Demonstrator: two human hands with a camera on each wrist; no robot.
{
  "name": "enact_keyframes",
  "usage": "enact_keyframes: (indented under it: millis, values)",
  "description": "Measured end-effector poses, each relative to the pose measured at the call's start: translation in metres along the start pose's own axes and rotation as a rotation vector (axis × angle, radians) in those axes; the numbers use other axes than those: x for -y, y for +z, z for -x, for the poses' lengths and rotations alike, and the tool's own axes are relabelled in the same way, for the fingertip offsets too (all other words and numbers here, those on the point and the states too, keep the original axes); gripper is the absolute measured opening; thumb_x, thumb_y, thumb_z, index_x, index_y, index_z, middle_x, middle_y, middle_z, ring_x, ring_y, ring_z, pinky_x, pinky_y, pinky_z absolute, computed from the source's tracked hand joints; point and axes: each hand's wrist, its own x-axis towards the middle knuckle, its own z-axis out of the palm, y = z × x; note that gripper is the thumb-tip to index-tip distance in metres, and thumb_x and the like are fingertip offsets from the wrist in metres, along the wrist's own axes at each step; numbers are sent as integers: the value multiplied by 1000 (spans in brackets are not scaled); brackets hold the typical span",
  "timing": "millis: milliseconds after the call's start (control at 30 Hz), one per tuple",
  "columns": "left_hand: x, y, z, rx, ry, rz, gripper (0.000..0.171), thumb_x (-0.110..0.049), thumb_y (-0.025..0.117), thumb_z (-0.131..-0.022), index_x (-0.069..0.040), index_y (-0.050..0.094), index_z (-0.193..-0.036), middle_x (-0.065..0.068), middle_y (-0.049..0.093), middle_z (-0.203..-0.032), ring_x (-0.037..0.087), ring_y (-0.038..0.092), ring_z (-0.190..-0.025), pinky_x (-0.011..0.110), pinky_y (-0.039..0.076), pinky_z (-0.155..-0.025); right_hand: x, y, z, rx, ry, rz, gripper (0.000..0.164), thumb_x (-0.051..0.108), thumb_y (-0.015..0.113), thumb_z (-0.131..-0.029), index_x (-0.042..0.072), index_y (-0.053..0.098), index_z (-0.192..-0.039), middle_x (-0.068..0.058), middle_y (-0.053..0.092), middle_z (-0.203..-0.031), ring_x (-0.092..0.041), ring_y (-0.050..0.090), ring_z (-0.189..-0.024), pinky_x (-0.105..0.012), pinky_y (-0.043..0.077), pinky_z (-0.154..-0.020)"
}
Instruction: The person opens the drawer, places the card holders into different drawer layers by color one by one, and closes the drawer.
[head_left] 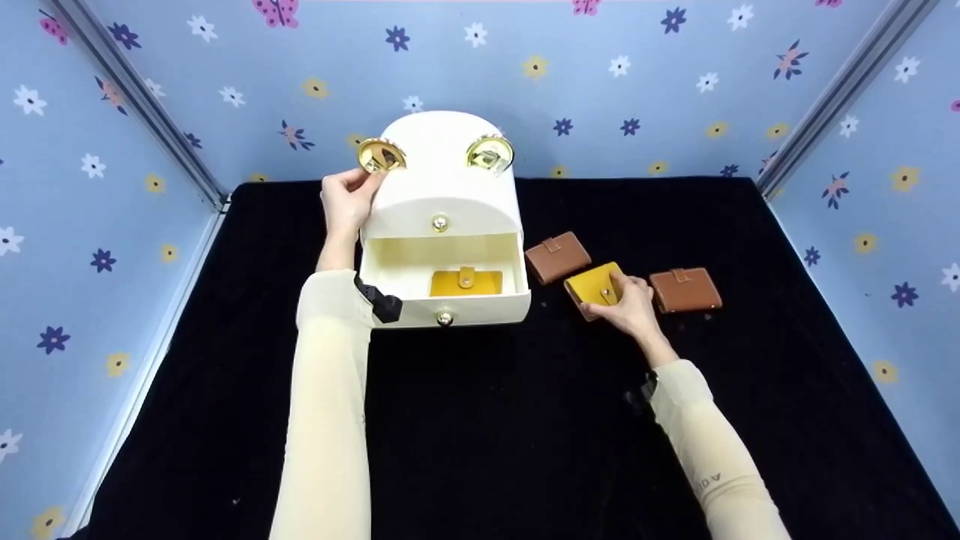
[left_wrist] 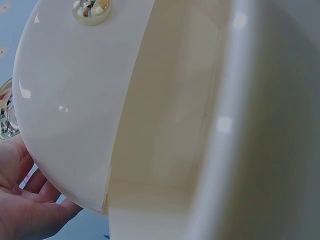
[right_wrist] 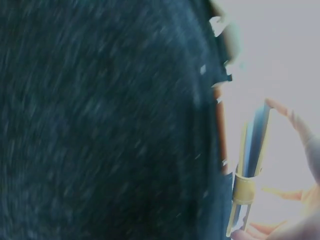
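The right hand (head_left: 628, 304) grips a yellow wallet (head_left: 595, 285) on the black cloth (head_left: 480, 420) — one brown wallet (head_left: 556, 256) just left of it, another brown wallet (head_left: 685, 289) just right. The left hand (head_left: 346, 199) holds the side of the white box (head_left: 442, 180), fingers curled at its gold ring (head_left: 381, 155) — right of its wrist the open drawer (head_left: 444, 289) contains a second yellow wallet (head_left: 466, 282)

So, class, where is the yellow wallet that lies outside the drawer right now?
In the head view, the yellow snap wallet lies on the black cloth right of the white drawer box, between two brown leather wallets, gripped by the right hand.
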Motion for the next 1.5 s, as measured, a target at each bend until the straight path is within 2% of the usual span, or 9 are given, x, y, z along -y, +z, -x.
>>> enact_keyframes:
  millis: [367,700,933,1500]
  values:
    - [-1,0,0,-3,-15,-34,29,-24,66,-80,-8,67,-105,9,65,-101,13,58,-87,22,45,-75,34,-16,21,-26,-25,-65,82,37,77,-64,-2,44,-127,-25,41,-125,-40,30,-116,-48,28,-95]
    - [0,-1,-1,-8,-11,-29,31,-24,67,-79,-7,66,-105,10,64,-101,13,59,-86,21,45,-75,70,-34,40,-80,-122,-137,78,34,80,-61,0,48,-124,-23,43,-122,-35,35,-113,-44,30,-94]
    - [-1,0,-1,-2,-30,-17,31,-25,67,-79,-8,66,-106,10,64,-102,14,59,-87,22,45,-76,99,-42,52,-77,-180,-213,79,33,81,-59,3,49,-125,-20,40,-126,-33,34,-114,-44,29,-93]
    - [-1,0,-1,-2,-26,-20,33,-24,66,-80,-7,65,-107,11,63,-104,16,59,-90,22,45,-78,153,-32,51,-57,-266,-275,77,36,80,-61,5,49,-125,-18,40,-126,-30,32,-117,-41,28,-96]
